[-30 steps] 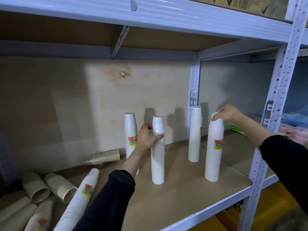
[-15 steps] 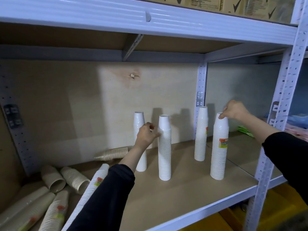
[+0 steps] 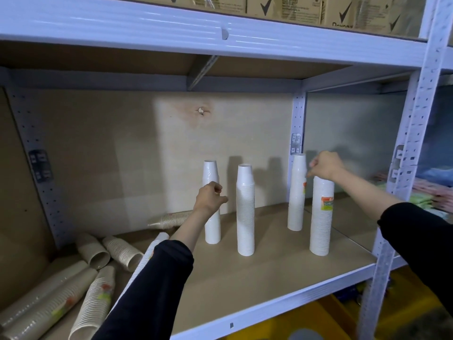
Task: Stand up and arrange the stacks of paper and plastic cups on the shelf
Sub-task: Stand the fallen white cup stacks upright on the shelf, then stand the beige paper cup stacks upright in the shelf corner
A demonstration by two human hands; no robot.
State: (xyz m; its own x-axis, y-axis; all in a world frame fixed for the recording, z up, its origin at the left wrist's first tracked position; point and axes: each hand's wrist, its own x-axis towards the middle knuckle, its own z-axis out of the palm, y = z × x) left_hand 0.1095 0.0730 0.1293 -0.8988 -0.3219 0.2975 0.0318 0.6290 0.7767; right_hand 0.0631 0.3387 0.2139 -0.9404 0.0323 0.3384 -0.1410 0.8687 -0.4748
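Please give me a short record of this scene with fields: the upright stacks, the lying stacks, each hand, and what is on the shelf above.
upright stacks: four white cup stacks standing on the shelf
lying stacks: beige cup stacks on their sides at the left end
left hand: loosely closed, in front of the leftmost upright stack, holding nothing
right hand: fingers at the top of the rightmost stack
shelf above: cardboard boxes

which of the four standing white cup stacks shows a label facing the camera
The front right stack, nearest the right hand; its orange-green label faces us.
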